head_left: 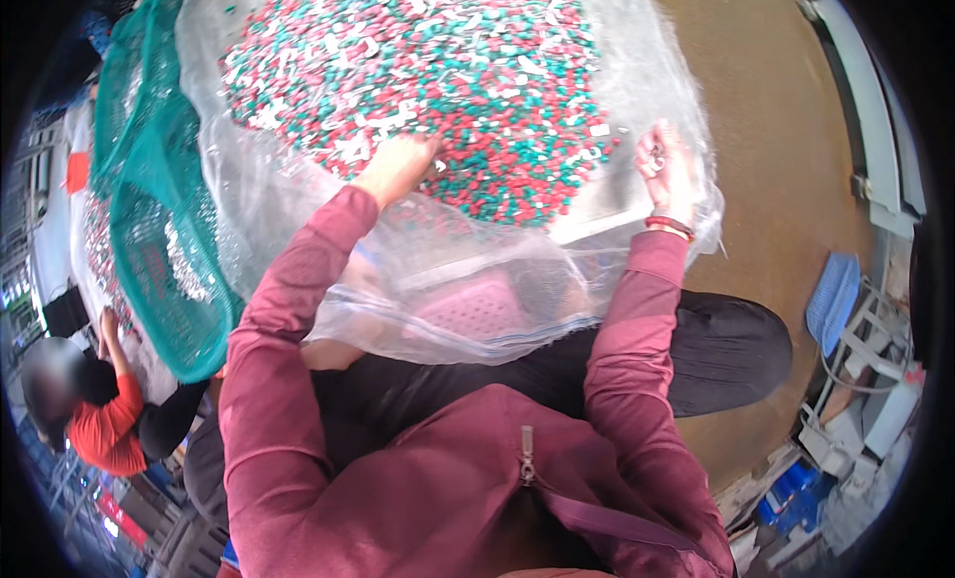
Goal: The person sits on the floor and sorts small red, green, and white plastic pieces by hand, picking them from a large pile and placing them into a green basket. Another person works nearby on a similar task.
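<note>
A broad heap of small red, green and white plastic-looking pieces is spread on a clear plastic sheet. My left hand rests at the near edge of the heap, its fingers bent down into the pieces. What its fingertips pinch, if anything, is too small to tell. Palm up over the sheet's right side, my right hand has its fingers curled around a few small pieces, white and dark. A red band circles that wrist.
Green mesh baskets stand along the left, with white bits inside. Through the near sheet shows a pink perforated basket. Another person in an orange top sits at far left. A blue brush-like object lies right, by grey metal frames.
</note>
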The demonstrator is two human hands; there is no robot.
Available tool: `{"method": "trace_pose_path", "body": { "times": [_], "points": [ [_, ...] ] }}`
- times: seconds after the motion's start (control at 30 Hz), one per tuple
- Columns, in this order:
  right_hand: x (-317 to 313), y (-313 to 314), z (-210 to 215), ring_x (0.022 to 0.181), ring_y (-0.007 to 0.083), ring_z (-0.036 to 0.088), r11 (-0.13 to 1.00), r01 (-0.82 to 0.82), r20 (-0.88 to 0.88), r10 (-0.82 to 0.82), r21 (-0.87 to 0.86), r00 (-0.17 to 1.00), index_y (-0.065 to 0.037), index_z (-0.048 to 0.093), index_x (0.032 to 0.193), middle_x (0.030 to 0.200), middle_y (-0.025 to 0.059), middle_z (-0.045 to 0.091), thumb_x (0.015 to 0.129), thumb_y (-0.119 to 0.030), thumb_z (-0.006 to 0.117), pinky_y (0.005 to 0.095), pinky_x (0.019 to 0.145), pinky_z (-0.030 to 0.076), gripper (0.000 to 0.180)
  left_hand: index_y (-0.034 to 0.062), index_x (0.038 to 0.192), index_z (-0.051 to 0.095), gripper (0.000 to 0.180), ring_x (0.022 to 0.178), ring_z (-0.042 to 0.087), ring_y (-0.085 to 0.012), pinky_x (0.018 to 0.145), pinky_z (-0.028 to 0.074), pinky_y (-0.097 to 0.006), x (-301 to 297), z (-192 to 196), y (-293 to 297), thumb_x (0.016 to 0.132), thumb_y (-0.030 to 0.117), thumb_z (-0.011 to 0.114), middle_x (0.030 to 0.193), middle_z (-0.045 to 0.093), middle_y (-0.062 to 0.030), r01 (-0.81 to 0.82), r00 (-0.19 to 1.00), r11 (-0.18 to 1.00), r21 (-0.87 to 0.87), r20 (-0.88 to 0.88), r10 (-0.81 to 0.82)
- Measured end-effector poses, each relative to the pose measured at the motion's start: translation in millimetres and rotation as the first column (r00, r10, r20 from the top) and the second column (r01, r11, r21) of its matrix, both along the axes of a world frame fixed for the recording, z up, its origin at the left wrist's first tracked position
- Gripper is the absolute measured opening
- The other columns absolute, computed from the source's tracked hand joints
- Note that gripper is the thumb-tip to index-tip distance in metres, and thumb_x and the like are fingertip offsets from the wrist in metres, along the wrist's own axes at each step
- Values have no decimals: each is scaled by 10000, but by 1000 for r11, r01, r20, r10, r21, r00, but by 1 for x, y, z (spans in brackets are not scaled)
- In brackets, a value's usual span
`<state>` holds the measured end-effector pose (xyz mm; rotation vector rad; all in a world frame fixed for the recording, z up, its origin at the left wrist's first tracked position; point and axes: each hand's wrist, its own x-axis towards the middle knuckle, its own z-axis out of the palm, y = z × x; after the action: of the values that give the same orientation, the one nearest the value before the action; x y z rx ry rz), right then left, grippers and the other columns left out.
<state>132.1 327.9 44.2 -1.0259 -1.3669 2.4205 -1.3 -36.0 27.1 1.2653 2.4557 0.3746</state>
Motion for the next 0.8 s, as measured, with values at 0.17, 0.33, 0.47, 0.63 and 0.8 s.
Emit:
{"method": "trace_pose_path", "body": {
  "times": [0.17,0.33,0.47,0.63,0.8],
  "points": [
    [-5,-12,-45,630,176,570,678,-352,527,-62,646,847,-63,573,954,716,56,604,741,-207,725,310,570,444,299,50,1020,537,239,724,624,-302,611,508,-391,5,-18,-9,823,170,598,852,597,-135,16,993,999,-43,-113,-21],
    [-4,-41,-59,683,167,572,440,-526,598,-32,728,801,-123,618,992,687,44,579,709,-169,743,318,651,454,313,62,1014,546,217,753,622,-298,632,504,-404,-2,-17,-11,837,181,584,886,582,-125,29,992,1000,7,-119,-28],
    [5,-62,-54,737,213,619,359,-603,662,-58,713,748,-154,641,1031,769,92,638,762,-219,701,345,672,471,283,53,937,558,198,741,622,-310,628,504,-413,-1,-21,-9,856,234,569,863,581,-140,23,990,997,-73,-136,-33],
    [2,-76,-57,861,312,633,223,-622,658,-159,750,736,-171,640,1050,877,147,662,802,-279,647,420,746,480,271,26,832,563,173,702,626,-299,618,499,-404,-6,-16,-1,826,198,579,789,600,-147,-43,999,999,-4,15,43],
    [-8,-80,-69,745,298,640,215,-643,671,-93,735,736,-96,645,928,787,146,657,798,-213,646,402,670,486,174,40,784,511,108,565,530,-179,484,405,-275,-21,21,22,786,137,558,705,553,-70,-477,590,870,122,778,214]
  ]
}}
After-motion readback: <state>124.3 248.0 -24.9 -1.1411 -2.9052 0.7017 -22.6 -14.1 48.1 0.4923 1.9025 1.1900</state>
